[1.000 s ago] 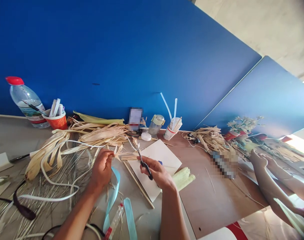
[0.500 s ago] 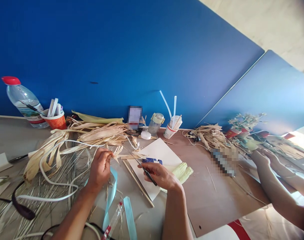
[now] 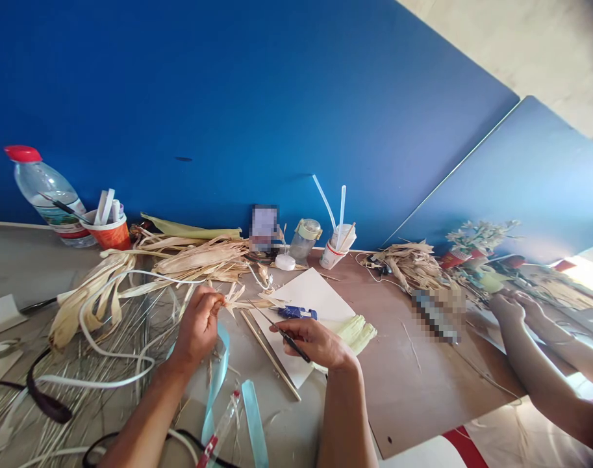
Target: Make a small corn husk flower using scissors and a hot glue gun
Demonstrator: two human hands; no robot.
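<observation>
My left hand (image 3: 200,323) is closed in a pinch on a small bundle of dried corn husk strips (image 3: 234,298) just above the table. My right hand (image 3: 315,342) is closed around black-handled scissors (image 3: 286,335), their blades lying low and pointing left toward the husk piece. Under the right hand lies a white sheet of paper (image 3: 310,299) with a blue glue gun (image 3: 296,312) on it. A pale green folded husk (image 3: 357,331) rests right of that hand. A light blue ribbon (image 3: 218,377) runs below my left hand.
Dried husks (image 3: 179,260) and thin straw cover the left of the table, with a white cable (image 3: 106,351). A water bottle (image 3: 45,195), an orange cup (image 3: 112,233), a jar (image 3: 304,240) and a cup of sticks (image 3: 336,250) stand by the blue wall. Another person's hands (image 3: 515,309) work at right.
The scissors in my right hand have tipped from pointing up to lying low and flat over the paper. My left hand has kept its pinch on the husk piece.
</observation>
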